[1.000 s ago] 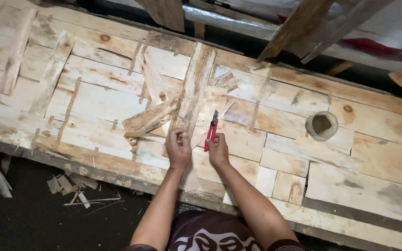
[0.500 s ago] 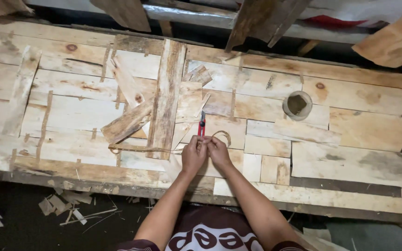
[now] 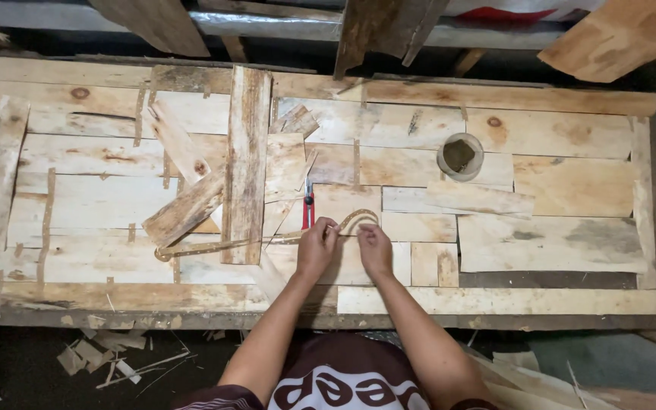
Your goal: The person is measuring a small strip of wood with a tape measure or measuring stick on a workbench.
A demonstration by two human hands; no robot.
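Head view, looking straight down: two bare hands at work, one thin curved strip, one red-handled cutter, one round cup, one long upright plank, and many loose offcuts I did not count. Left hand (image 3: 316,247) is curled with its fingertips pressed together on the curved strip (image 3: 267,241); right hand (image 3: 374,247) is likewise curled, fingertips closed on the same strip just beside the left. Strip: narrow, flat, pale tan, flexible-looking; it runs from a small hooked end at lower left along the worktop (image 3: 495,300), passes under the plank's lower end, reaches the hands and arches up into a half loop above the right hand. It lies flat on the boards at centre, near the front edge. Red-handled cutter (image 3: 307,210) lies on the boards just above the left hand, not touched, blade end pointing away from the person. Round cup (image 3: 461,156), grey-rimmed with a dark inside, stands well apart to the upper right. Upright plank (image 3: 246,163): rough-sawn, brownish, rectangular. Worktop surface is a patchwork of pale, knotty, unplaned boards in rectangles of mixed size. Wood chips (image 3: 108,361) lie scattered on the dark floor below the front edge at left.
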